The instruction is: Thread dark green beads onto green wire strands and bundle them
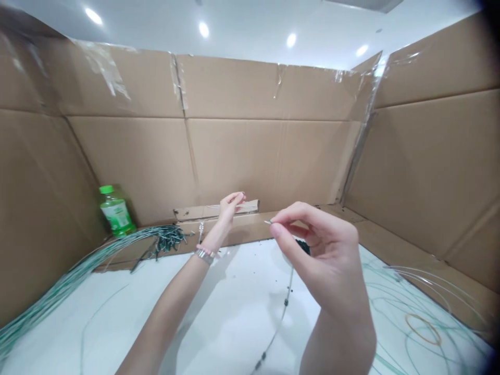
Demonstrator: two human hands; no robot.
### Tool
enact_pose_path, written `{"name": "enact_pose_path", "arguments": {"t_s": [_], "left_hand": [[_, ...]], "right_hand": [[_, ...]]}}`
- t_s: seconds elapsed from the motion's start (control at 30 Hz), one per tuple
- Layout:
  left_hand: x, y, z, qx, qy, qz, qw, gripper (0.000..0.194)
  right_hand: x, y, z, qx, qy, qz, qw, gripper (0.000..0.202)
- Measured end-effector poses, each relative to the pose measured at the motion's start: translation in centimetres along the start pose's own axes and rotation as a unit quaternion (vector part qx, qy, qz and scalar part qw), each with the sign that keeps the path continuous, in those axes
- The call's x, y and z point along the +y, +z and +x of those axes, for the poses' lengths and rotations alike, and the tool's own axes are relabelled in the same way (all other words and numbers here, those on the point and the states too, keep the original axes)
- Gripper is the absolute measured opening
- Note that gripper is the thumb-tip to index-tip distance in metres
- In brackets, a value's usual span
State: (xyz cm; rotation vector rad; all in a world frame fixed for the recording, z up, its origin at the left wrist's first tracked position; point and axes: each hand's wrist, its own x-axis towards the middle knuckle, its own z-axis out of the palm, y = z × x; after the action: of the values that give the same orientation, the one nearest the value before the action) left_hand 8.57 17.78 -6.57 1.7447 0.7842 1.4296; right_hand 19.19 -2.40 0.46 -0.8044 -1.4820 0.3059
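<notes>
My right hand (318, 242) is raised near the camera, thumb and forefinger pinched on the pale tip of a thin green wire (267, 222). A thin line (282, 317) with small dark beads on it hangs below that hand and runs down over the white surface. Farther off, my left hand (231, 204) reaches over a flat cardboard strip (209, 211) at the foot of the back wall. Its fingers are closed together near thin white strands (247, 207) on the strip; whatever is between them is too small to make out.
A green-capped bottle (117, 214) stands at the back left. Beside it, a long bundle of green wires (91, 260) ends in dark tips. Loose wire loops and a yellowish ring (423, 329) lie at right. Cardboard walls (234, 156) enclose the white table (219, 323).
</notes>
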Motion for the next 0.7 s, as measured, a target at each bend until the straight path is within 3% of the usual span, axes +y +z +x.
{"name": "enact_pose_path", "arguments": {"t_s": [0.07,0.17,0.27,0.33,0.47,0.7], "left_hand": [[2.1,-1.8,-1.4,0.024,-0.01,-0.048,0.999,0.032],[6.8,-4.6,-5.2,0.053,0.011,-0.101,0.993,0.035],[11.2,-6.6,-9.6,0.065,0.046,-0.134,0.988,0.019],[13.0,-7.1,-11.9,0.054,0.064,-0.165,0.983,0.009],[14.4,-7.2,-14.3,0.028,0.075,-0.198,0.977,0.004],[14.7,-7.0,-14.9,-0.004,0.085,-0.216,0.973,0.011]], "right_hand": [[0.1,0.4,0.0,-0.002,-0.01,-0.012,1.0,0.014],[0.0,1.3,-0.2,0.001,-0.019,-0.027,0.999,0.013],[-0.6,2.7,-0.7,0.001,-0.04,-0.007,0.999,0.012],[-1.2,3.7,-1.4,-0.011,-0.061,0.018,0.998,0.012],[-2.2,5.5,-2.7,-0.03,-0.085,0.056,0.994,0.017],[-2.4,6.6,-3.2,-0.02,-0.118,0.07,0.99,0.022]]}}
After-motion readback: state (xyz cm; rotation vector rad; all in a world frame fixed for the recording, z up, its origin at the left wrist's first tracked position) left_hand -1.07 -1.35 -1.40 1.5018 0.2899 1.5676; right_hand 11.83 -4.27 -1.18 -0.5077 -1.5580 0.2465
